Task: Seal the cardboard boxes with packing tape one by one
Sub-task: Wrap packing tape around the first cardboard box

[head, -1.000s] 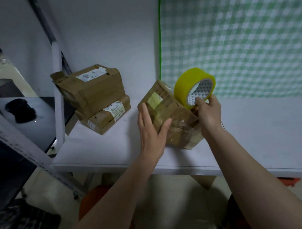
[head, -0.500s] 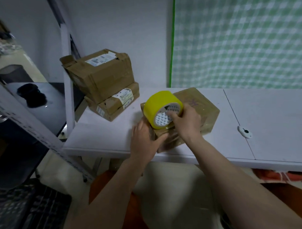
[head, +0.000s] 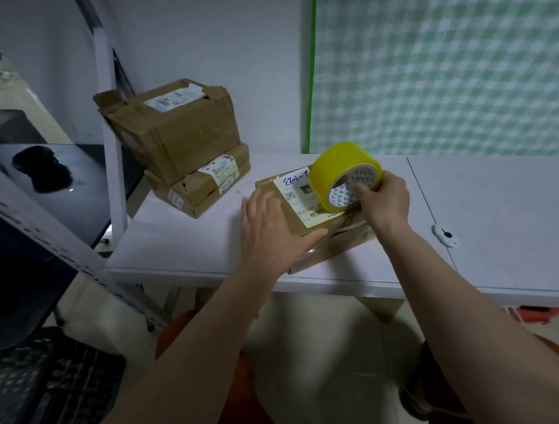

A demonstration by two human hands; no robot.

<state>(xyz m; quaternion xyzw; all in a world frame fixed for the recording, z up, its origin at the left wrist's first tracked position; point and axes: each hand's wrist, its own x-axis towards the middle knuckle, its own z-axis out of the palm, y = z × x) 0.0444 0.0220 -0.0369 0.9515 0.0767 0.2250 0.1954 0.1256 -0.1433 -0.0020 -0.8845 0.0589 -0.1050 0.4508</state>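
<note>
Right hand (head: 386, 205): grips yellow roll of packing tape (head: 343, 174), fingers hooked into its core, roll standing on flat brown cardboard box with white label (head: 298, 195). Left hand (head: 272, 231): fingers straight, pressing box top. Box lies at white desk (head: 493, 204) front edge. Stacked brown boxes (head: 187, 145) at back left corner. Small white cutter (head: 445, 236) near front edge. Step, judged: starting a strip; next calls for drawing tape along the seam.

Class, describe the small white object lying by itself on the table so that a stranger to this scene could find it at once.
Start at the white table below the green checked cloth. Right of the flat cardboard box that the hands are working on, past the tabletop seam, lies a small white object. It alone is white with a dark spot, apart from every box.
</note>
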